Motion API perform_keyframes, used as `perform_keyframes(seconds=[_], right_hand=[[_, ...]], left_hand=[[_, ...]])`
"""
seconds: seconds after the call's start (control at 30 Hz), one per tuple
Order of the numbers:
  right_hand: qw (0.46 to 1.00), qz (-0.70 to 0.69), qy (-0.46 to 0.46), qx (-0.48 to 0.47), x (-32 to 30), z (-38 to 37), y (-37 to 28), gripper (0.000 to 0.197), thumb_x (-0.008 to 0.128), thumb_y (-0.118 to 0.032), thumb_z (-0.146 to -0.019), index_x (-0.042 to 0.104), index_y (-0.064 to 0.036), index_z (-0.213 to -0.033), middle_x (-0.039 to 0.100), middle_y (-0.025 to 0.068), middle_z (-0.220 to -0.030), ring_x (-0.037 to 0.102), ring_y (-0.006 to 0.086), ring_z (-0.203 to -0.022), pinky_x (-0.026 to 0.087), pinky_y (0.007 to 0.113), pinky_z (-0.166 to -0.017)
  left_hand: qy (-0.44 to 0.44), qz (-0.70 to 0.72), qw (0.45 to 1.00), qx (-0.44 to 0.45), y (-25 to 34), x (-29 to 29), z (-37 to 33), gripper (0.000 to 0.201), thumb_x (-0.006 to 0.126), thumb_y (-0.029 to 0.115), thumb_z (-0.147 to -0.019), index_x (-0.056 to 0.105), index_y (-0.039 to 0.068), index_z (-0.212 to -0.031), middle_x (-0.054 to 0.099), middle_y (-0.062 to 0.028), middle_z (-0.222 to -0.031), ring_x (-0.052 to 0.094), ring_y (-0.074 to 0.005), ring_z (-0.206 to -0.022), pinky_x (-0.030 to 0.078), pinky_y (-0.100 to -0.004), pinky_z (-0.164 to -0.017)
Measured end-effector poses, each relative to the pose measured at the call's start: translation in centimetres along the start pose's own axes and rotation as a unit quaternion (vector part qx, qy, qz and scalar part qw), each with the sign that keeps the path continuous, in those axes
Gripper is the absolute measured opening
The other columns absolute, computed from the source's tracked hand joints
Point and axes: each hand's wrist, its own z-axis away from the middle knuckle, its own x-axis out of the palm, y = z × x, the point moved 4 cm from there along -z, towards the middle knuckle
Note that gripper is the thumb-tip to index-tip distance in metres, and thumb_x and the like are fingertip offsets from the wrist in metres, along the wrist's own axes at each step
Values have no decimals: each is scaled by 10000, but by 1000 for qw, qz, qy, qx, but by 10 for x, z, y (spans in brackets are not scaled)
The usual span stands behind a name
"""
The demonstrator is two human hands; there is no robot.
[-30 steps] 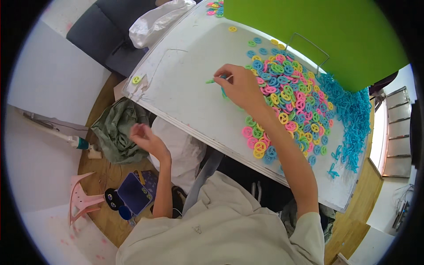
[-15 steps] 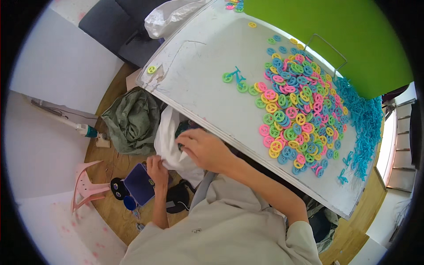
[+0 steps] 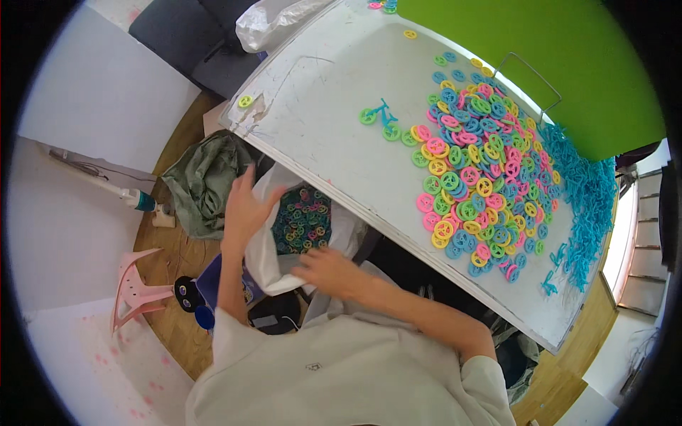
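Note:
A white bag (image 3: 261,254) with its mouth spread wide stands below the table's near edge. Inside it lie many small teal pieces with coloured plastic wheels (image 3: 302,219). My left hand (image 3: 245,213) is at the bag's left rim, open, thumb and fingers spread apart. My right hand (image 3: 332,273) is closed on the near right rim, its fingertips bent over the edge. Up on the white table sits a toy bicycle (image 3: 383,117) with a teal frame and green wheels. A large heap of pink, yellow, green and blue toy wheels (image 3: 476,170) covers the table's right half.
Teal toy frames (image 3: 582,192) are piled along the table's right side, beside a green panel (image 3: 540,57). A dark green sack (image 3: 206,181) slumps left of the bag. A pink plastic stool (image 3: 138,287) lies on the wooden floor. One loose wheel (image 3: 245,101) rests at the table's left corner.
The bag's mouth has been opened, exposing its contents. My left hand has moved up and spread its fingers; my right hand has gone down to the near rim.

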Motion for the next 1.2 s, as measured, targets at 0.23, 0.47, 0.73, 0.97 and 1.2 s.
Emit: perform_keyframes(seconds=[0.23, 0.47, 0.73, 0.97, 1.2], right_hand=[[995, -80, -42, 36, 2, -12, -36, 137, 630, -190, -817, 574, -71, -858, 604, 74, -817, 635, 232, -801, 506, 361, -664], [994, -96, -12, -51, 2, -16, -111, 235, 665, -189, -739, 563, -41, -892, 618, 89, -781, 644, 268, -725, 509, 395, -602], [996, -84, -28, 11, -25, -3, -67, 86, 653, -86, -702, 602, -73, -771, 600, 80, -786, 643, 253, -714, 501, 383, -581], [998, 2, -14, 59, -74, 4, -43, 67, 633, -91, -695, 616, -85, -759, 567, 47, -812, 612, 214, -749, 493, 350, -602], [984, 109, 14, 143, -64, -5, 19, 111, 662, -99, -664, 622, -87, -766, 515, 73, -896, 552, 241, -892, 465, 350, -689]], left_hand=[[-91, -158, 982, -51, -59, 17, -47, 283, 613, 190, -790, 648, 20, -1013, 667, -202, -952, 617, -399, -936, 498, -428, -786], [235, 135, 960, -73, -126, -78, 17, 375, 480, 0, -747, 657, -8, -1077, 690, -183, -968, 660, -284, -905, 484, -347, -833], [261, 180, 946, -67, -73, -47, 19, 363, 465, -26, -786, 636, -35, -1106, 686, -164, -1039, 642, -231, -988, 453, -300, -878], [205, 174, 962, -47, -43, -50, -24, 382, 467, -2, -771, 662, 8, -1099, 693, -152, -1042, 662, -240, -941, 466, -295, -863], [-21, -84, 978, -190, -66, -18, -69, 262, 541, 292, -816, 674, 101, -936, 653, -220, -920, 592, -440, -919, 473, -492, -793]])
